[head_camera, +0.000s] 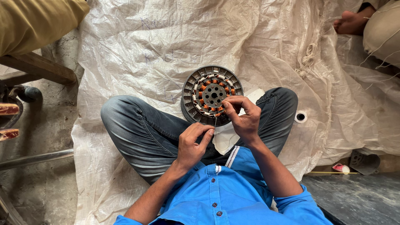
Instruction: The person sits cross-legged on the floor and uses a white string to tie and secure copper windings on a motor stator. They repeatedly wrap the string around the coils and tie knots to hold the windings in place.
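A round grey motor stator (212,95) with orange copper windings rests against my crossed legs in blue jeans. My right hand (243,116) pinches at the stator's lower right rim, fingertips on the windings. My left hand (193,143) sits just below, thumb and fingers closed on a thin wire (215,122) that runs up to the stator. A white paper piece (227,139) lies on my lap under the hands.
A white woven plastic sheet (166,46) covers the floor. A small white tape roll (300,116) lies to the right of my knee. Another person's bare foot (352,21) is at the top right. Wooden and metal furniture parts (29,71) stand at the left.
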